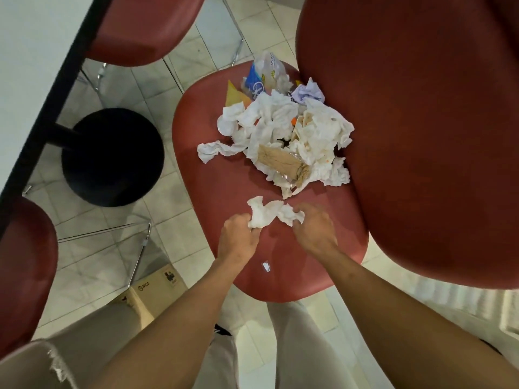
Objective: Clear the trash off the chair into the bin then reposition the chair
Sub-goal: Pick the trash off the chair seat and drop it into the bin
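A red chair (213,175) stands below me, its seat heaped with trash (283,136): crumpled white tissues, a brown paper wrapper and clear plastic bags with blue print at the far end. Nearer to me lies a separate crumpled white tissue (269,213). My left hand (238,237) pinches its left end, and my right hand (314,228) grips its right end with curled fingers. A tiny white scrap (266,267) lies on the seat between my forearms. No bin is in view.
The chair's red backrest (415,136) rises at the right. A white table (31,51) with a black round base (112,157) is at the left, with two more red chairs (25,270) tucked beside it. A cardboard box (151,290) sits on the tiled floor.
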The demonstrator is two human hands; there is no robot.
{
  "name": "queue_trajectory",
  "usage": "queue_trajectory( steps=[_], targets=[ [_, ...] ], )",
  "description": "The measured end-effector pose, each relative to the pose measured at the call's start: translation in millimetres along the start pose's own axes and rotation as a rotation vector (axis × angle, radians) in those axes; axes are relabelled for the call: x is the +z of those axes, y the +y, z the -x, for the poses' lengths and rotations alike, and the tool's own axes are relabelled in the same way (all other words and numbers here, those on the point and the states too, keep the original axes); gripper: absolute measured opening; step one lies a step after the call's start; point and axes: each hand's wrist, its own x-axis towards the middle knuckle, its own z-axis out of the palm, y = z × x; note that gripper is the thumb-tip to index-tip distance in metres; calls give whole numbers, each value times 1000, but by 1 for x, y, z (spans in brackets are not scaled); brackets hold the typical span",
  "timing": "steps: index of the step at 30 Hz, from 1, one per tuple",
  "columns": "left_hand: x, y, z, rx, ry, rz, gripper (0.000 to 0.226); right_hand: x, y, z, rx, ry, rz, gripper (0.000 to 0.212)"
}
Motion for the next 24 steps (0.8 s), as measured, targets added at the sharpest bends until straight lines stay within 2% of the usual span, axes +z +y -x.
queue_trajectory(
  steps=[9,12,16,24],
  targets=[
    [-49,-34,58,-88,109,105,19,6,-55,56,-89,16,37,36],
    [-65,-55,82,-86,148,146,10,14,-75,80,-127,11,24,34],
    [-83,-83,114,-76,213,194,16,30,-101,109,-178,-9,14,32],
    [-105,-152,173,-218,293,251,18,78,-146,169,-279,-44,72,33]
  ],
)
